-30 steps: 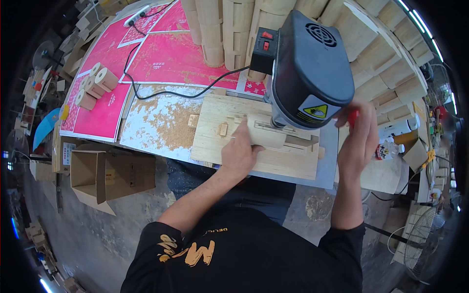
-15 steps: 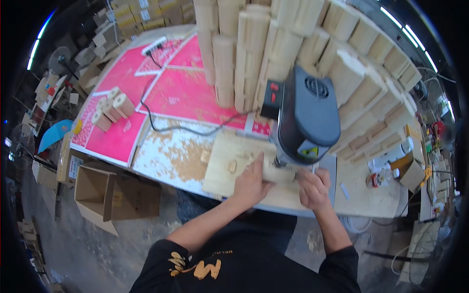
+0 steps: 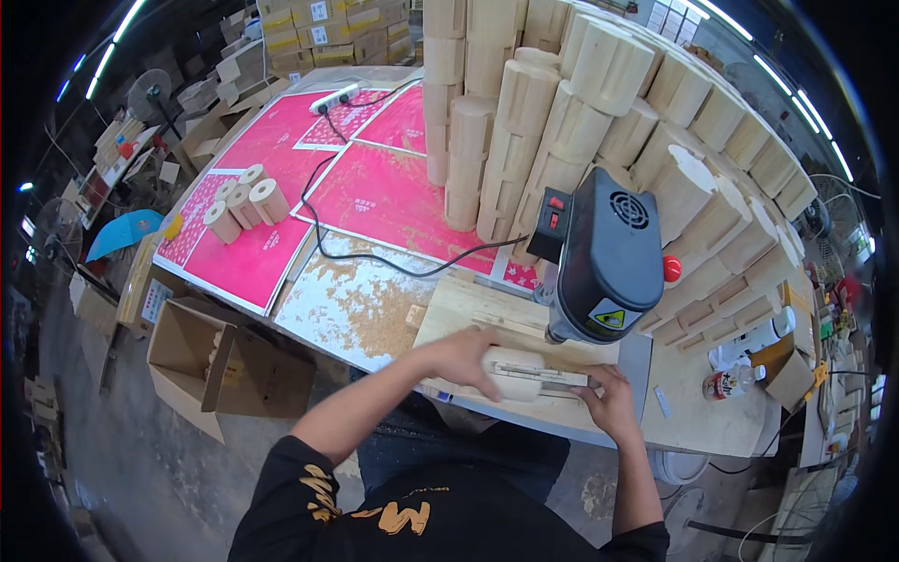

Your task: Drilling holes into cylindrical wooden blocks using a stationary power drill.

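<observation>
The grip of both hands is closing on the pale wooden piece: left hand pressing its near end, right hand its far end, just below the black drill press. Fingers so near the machine could slip under it.

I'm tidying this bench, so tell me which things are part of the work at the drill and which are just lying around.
In use:
left hand
right hand
pale wooden piece
wooden jig board
drill press

Lying about:
three wooden cylinders
cardboard box
power strip
two bottles
</observation>
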A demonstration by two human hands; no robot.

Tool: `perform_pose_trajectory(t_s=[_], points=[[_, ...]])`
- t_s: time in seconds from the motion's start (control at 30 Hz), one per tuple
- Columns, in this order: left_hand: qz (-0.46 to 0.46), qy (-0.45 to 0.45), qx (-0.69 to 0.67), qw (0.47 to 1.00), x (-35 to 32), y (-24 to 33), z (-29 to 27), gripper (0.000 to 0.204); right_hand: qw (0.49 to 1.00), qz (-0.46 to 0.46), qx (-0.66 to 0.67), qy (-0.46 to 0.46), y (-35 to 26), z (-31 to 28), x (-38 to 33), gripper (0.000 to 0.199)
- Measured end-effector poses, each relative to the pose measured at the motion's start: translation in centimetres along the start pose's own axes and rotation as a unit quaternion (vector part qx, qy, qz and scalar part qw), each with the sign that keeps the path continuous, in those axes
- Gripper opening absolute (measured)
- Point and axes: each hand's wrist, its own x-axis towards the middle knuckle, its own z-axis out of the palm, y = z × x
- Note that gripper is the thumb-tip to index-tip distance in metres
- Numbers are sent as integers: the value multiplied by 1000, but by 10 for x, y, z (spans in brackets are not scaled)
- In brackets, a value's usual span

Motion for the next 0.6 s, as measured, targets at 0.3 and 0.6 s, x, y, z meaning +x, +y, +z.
perform_pose_trajectory(t_s=[0.3,0.6], points=[[-27,138,95,985,-71,9,5,72,987,136,83,38,10,13,-16,30],[17,354,245,902,-46,-15,56,46,974,196,106,48,2,10,-5,29]])
